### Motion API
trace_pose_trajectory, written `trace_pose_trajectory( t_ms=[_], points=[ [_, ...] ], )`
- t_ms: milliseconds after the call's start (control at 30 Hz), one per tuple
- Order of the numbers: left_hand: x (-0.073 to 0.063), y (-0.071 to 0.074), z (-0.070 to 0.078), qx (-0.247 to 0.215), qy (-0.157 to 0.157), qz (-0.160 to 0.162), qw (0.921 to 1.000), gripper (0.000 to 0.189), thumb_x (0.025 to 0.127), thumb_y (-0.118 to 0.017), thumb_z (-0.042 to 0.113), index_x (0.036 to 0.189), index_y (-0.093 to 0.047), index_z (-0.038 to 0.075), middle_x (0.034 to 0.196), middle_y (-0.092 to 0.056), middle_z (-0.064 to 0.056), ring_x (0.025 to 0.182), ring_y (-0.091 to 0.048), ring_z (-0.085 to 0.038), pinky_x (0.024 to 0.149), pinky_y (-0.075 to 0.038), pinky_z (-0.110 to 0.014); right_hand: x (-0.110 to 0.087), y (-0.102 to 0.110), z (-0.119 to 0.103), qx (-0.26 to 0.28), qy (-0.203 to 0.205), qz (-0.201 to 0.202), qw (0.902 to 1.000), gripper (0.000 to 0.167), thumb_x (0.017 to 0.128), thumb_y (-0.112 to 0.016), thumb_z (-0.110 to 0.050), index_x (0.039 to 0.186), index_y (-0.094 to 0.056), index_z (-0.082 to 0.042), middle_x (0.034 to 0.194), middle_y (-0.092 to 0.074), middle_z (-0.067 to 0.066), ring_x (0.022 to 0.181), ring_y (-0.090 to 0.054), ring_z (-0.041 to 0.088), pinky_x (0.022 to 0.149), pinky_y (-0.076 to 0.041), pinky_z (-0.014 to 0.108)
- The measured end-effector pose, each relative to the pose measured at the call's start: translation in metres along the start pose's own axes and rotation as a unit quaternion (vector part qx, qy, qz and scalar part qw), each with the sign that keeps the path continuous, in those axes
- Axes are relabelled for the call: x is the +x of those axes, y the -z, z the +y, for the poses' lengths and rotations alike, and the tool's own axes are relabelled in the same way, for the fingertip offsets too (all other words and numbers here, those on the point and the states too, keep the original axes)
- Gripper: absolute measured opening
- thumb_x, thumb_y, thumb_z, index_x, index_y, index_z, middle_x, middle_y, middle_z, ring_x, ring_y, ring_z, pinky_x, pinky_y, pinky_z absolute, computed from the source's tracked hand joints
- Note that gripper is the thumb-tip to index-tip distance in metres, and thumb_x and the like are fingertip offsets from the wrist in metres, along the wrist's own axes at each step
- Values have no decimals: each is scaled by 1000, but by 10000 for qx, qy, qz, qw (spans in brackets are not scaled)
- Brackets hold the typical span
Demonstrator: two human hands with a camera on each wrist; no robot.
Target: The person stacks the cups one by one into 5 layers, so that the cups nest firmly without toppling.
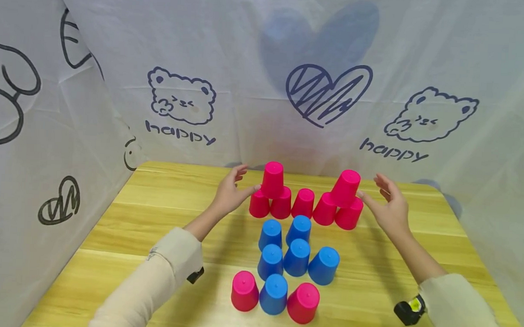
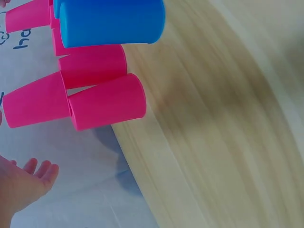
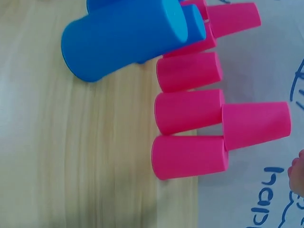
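Observation:
Along the back of the table stands a row of upside-down pink cups (image 1: 303, 203). Two more rest a level higher: a left upper cup (image 1: 273, 179) and a right upper cup (image 1: 345, 187), each straddling two cups below. My left hand (image 1: 230, 193) is beside the left upper cup, fingers spread and thumb tip right at its lower side. On the other side my right hand (image 1: 390, 206) is held with fingers apart, its thumb close to the base of the right upper cup. In the left wrist view the left hand (image 2: 26, 185) shows bent, relaxed fingers with nothing in them.
Several upside-down blue cups (image 1: 296, 257) stand in the middle, in front of the pink row. Nearest me, a blue cup (image 1: 273, 294) sits between two pink cups (image 1: 245, 291). A white cloth (image 1: 255, 110) with drawings hangs behind the wooden table (image 1: 134, 236).

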State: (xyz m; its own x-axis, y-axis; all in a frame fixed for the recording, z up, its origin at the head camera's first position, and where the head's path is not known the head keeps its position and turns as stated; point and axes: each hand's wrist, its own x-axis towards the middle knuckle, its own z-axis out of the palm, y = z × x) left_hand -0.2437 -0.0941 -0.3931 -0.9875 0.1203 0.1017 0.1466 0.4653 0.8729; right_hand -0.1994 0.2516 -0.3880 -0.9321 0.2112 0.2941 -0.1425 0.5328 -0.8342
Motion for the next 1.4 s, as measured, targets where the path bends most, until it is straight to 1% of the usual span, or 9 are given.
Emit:
trace_pose_trajectory(
  t_ms=[133, 233, 333, 400, 567, 633, 933, 1200, 1400],
  points=[
    [-12, 10, -5, 11, -169, 58, 9998, 64, 84, -68, 23, 137, -38, 4, 138, -46, -17, 125, -45, -34, 105, -38, -49, -10, 3, -3, -73, 251, 28, 9997, 60, 83, -69, -18, 135, -44, -3, 131, -53, 15, 114, -49, 8, 104, -40, 24],
    [-23, 16, -10, 23, -320, 90, 9994, 61, 84, -68, 21, 135, -40, 3, 136, -48, -18, 123, -47, -34, 102, -40, -49, -19, 5, -5, 48, 445, -29, 9990, 57, 82, -70, -13, 133, -46, -1, 129, -54, 17, 106, -45, -9, 97, -39, 8],
    [-34, 20, -14, 56, -457, 83, 9989, 58, 84, -68, 20, 133, -43, 2, 133, -51, -18, 121, -49, -34, 100, -42, -49, -28, 6, -6, 181, 638, -144, 9977, 55, 82, -69, -10, 131, -47, 1, 127, -54, 19, 104, -44, -13, 91, -37, 1],
    [-42, 21, -17, 79, -530, 51, 9985, 57, 83, -69, 19, 132, -44, 2, 132, -52, -18, 119, -50, -34, 99, -42, -50, -35, 6, -6, 228, 756, -228, 9966, 54, 82, -69, -9, 130, -48, 2, 125, -56, 13, 105, -45, -13, 90, -37, 1],
    [-59, 22, -25, -17, -538, -87, 9985, 56, 83, -69, 20, 131, -46, 3, 132, -53, -15, 119, -51, -32, 99, -43, -50, -50, 4, -7, 481, 1020, -277, 9932, 50, 80, -69, -2, 126, -50, 6, 113, -54, -24, 105, -49, -14, 90, -38, 2],
    [-64, 21, -29, -39, -544, -130, 9984, 56, 83, -69, 21, 130, -46, 3, 131, -53, -15, 119, -51, -32, 99, -43, -50, -55, 2, -7, 615, 1111, -263, 9916, 48, 79, -69, 1, 124, -51, 7, 111, -52, -30, 106, -51, -12, 90, -39, 2],
    [-86, 18, -44, -183, -694, -308, 9969, 53, 84, -68, 20, 129, -48, 2, 130, -55, -15, 118, -53, -33, 98, -42, -52, -80, -4, -7, 1089, 1377, -441, 9835, 48, 76, -67, 11, 122, -53, 9, 113, -59, -22, 105, -57, -3, 89, -44, 8],
    [-113, 8, -55, -209, -905, -411, 9948, 46, 85, -67, 16, 126, -51, 3, 126, -58, -14, 114, -54, -34, 95, -43, -53, -101, -11, -4, 1635, 1698, -741, 9690, 45, 74, -64, 18, 117, -52, 17, 115, -62, -17, 105, -60, -2, 88, -47, 11],
    [-130, 0, -62, -360, -1121, -648, 9909, 42, 87, -62, 13, 124, -51, -3, 124, -58, -17, 111, -54, -40, 94, -45, -49, -120, -20, -4, 1992, 1549, -932, 9631, 42, 74, -63, 19, 115, -53, 17, 115, -64, -10, 105, -61, -1, 88, -47, 12]
  ],
)
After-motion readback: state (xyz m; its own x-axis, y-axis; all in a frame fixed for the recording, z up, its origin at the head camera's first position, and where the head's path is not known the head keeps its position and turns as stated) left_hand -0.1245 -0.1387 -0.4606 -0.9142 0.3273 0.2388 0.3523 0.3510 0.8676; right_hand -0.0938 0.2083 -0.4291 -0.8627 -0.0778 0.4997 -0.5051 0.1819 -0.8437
